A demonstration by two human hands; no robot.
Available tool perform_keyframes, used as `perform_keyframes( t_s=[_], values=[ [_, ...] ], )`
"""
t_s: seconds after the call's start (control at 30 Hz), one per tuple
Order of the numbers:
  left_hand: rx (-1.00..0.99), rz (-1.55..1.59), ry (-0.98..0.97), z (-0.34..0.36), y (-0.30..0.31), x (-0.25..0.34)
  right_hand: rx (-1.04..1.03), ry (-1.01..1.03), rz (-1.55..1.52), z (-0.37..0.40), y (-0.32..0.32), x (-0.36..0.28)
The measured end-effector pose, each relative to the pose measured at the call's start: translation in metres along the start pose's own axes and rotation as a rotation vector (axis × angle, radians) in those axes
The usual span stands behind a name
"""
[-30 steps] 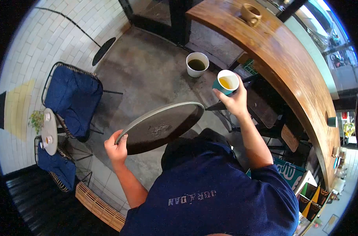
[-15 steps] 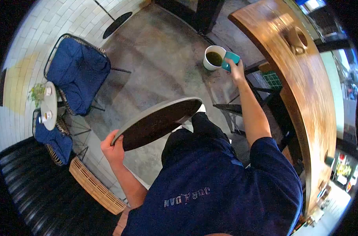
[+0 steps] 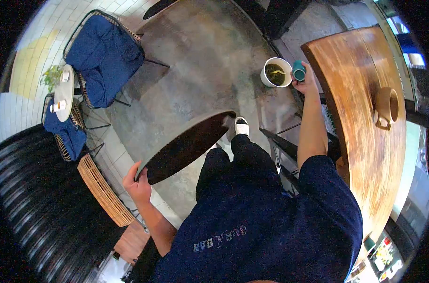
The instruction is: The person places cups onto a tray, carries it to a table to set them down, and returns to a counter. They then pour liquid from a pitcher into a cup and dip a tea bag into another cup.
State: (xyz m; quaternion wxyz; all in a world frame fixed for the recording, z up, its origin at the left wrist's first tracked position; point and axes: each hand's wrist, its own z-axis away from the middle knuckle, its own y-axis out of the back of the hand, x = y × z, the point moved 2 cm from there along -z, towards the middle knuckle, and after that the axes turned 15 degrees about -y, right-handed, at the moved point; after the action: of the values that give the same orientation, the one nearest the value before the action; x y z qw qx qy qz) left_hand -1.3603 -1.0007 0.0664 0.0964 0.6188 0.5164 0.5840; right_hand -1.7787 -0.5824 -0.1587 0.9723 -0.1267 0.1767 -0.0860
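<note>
The right hand [image 3: 306, 85] was curled around a teal cup [image 3: 298, 71], which was tipped on its side just beside the rim of the white bucket [image 3: 264, 75] on the floor. Well apart from the bucket, the left hand [image 3: 138, 183] gripped the edge of a tilted round tray [image 3: 188, 146]. A wooden worktop [image 3: 360, 132] near the bucket carried a tan mug [image 3: 388, 106].

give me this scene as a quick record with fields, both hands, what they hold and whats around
left hand: grips the rim of the round tray, which is tilted
right hand: holds the teal cup beside the white bucket
white bucket: on the floor, dark liquid inside
wooden counter: at the right, brown mug on it
blue chair: far left, by a small round table
</note>
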Motion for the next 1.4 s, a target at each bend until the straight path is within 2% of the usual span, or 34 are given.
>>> perform_keyframes(
  t_s=[0.07,0.13,0.17,0.2,0.23,0.27,0.3,0.37,0.4,0.43,0.47,0.53,0.57,0.6,0.63,0.67,0.73,0.8,0.93,1.03,1.07,1.13,1.2,1.4],
  values=[
    [0.009,0.007,0.044,0.003,0.001,0.002,0.028,-0.064,-0.105,-0.020,0.018,-0.011],
    [0.062,0.014,0.084,0.007,0.002,-0.002,-0.239,-0.086,-0.326,-0.065,0.052,-0.011],
    [0.063,0.011,0.086,0.009,0.002,-0.006,-0.171,-0.010,-0.393,-0.059,0.048,-0.009],
    [0.051,-0.083,0.093,0.012,0.003,-0.011,-0.171,-0.014,-0.391,-0.059,0.049,-0.006],
    [0.039,-0.176,0.099,0.015,0.004,-0.017,-0.187,0.088,-0.402,-0.058,0.050,-0.005],
    [0.040,-0.176,0.100,0.018,0.004,-0.020,-0.202,0.193,-0.414,-0.056,0.051,-0.004],
    [0.078,-0.086,0.165,0.020,0.004,-0.026,-0.204,0.196,-0.414,-0.050,0.047,0.005],
    [0.118,0.010,0.225,0.028,0.007,-0.043,-0.025,0.388,-0.387,-0.025,0.027,0.040],
    [0.173,0.152,0.344,0.036,0.011,-0.058,-0.026,0.392,-0.389,-0.007,0.014,0.062],
    [0.229,0.296,0.460,0.040,0.014,-0.068,0.129,0.405,-0.270,0.015,0.001,0.084],
    [0.233,0.303,0.450,0.036,0.014,-0.063,0.283,0.418,-0.152,0.033,-0.005,0.099],
    [0.513,0.621,0.509,0.026,0.013,-0.050,0.237,0.581,0.110,0.020,0.009,0.136],
    [0.479,0.828,0.585,0.030,0.017,-0.065,0.218,0.621,0.190,0.033,0.003,0.149],
    [0.474,0.842,0.571,0.031,0.019,-0.080,0.200,0.660,0.271,0.053,-0.010,0.164],
    [0.355,0.997,0.581,0.031,0.016,-0.093,0.149,0.727,0.252,0.080,-0.029,0.176],
    [0.232,1.148,0.588,0.028,0.015,-0.102,0.192,0.742,0.260,0.105,-0.048,0.185],
    [0.235,1.201,0.627,0.014,0.007,-0.098,0.193,0.835,0.258,0.151,-0.083,0.200],
    [0.113,1.502,0.603,0.015,-0.008,-0.127,0.138,0.918,0.149,0.177,-0.111,0.209],
    [0.027,1.564,0.657,0.017,-0.027,-0.156,0.103,1.003,0.287,0.219,-0.159,0.228],
    [-0.140,1.675,0.733,0.027,-0.037,-0.157,0.011,1.103,0.531,0.237,-0.203,0.253],
    [-0.158,1.679,0.738,0.030,-0.038,-0.153,-0.089,1.107,0.532,0.234,-0.213,0.264],
    [-0.193,1.680,0.838,0.038,-0.041,-0.146,-0.028,1.045,0.659,0.246,-0.236,0.281],
    [-0.230,1.658,0.845,0.045,-0.048,-0.139,0.064,1.058,0.770,0.245,-0.242,0.294],
    [-0.510,1.680,0.702,0.042,-0.056,-0.103,0.136,1.121,0.813,0.264,-0.230,0.310]
  ],
)
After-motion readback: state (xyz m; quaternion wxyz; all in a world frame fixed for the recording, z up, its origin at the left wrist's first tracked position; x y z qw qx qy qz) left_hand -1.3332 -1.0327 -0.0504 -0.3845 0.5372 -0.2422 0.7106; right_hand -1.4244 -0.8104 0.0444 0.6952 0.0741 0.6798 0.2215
